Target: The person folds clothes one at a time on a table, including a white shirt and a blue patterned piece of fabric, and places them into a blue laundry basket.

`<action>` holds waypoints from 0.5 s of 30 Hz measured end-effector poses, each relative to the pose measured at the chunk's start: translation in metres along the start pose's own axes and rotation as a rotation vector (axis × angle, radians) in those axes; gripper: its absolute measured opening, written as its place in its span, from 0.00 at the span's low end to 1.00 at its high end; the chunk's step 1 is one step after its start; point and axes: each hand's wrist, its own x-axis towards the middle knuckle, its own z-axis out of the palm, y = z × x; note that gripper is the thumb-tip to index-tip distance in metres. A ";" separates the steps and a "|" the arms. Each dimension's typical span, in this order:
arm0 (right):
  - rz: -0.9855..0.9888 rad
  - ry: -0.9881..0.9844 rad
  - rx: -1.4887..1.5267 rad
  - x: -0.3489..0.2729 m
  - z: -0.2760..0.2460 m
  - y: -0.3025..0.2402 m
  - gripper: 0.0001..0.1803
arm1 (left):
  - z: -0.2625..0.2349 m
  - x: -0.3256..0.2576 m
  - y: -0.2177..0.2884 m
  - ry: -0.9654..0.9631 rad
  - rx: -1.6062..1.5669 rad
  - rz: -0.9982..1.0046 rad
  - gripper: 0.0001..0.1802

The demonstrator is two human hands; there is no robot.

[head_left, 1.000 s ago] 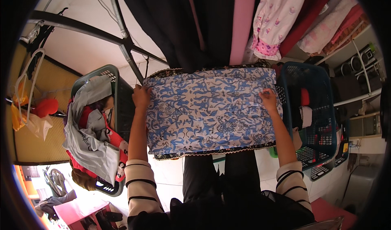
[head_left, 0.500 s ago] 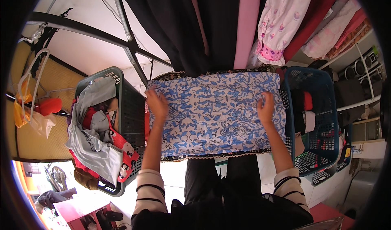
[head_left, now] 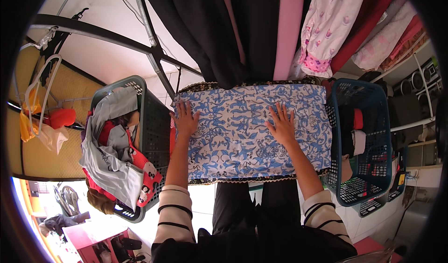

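A white cloth with a blue leafy pattern [head_left: 228,137] lies spread out flat in front of me. Beneath it, a dark patterned cover with a scalloped trim [head_left: 261,179] shows along the near and far edges. My left hand [head_left: 185,119] rests palm down on the cloth's left end, fingers spread. On the right half, my right hand [head_left: 283,125] also lies flat with its fingers apart. Neither hand holds anything.
To the left stands a dark green basket [head_left: 156,123] heaped with clothes, a grey garment [head_left: 112,169] on top. A blue-green basket [head_left: 361,188] holding a few folded items is at the right. Hanging clothes [head_left: 261,30] reach down to the far edge. White hangers [head_left: 44,95] hang at far left.
My right hand has moved left and opened from a curled shape to lie flat on the cloth. My left hand's fingers have straightened and spread near the same place.
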 end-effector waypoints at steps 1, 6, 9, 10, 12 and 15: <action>0.000 0.008 -0.012 0.000 0.001 0.000 0.34 | 0.000 0.002 0.003 0.066 -0.019 0.015 0.35; 0.015 0.040 -0.034 0.004 0.006 -0.006 0.34 | -0.017 -0.018 0.077 0.098 -0.226 0.288 0.34; -0.081 0.043 -0.004 0.012 0.004 -0.015 0.34 | 0.001 -0.026 0.107 0.001 -0.293 0.400 0.33; -0.113 0.035 -0.008 0.015 0.003 -0.012 0.34 | 0.009 -0.021 0.108 0.007 -0.299 0.369 0.32; -0.150 -0.003 -0.026 0.022 -0.002 -0.002 0.34 | 0.016 -0.006 0.098 0.001 -0.282 0.345 0.32; -0.127 0.008 -0.031 0.038 -0.009 0.031 0.33 | 0.019 0.017 0.070 0.049 -0.218 0.286 0.32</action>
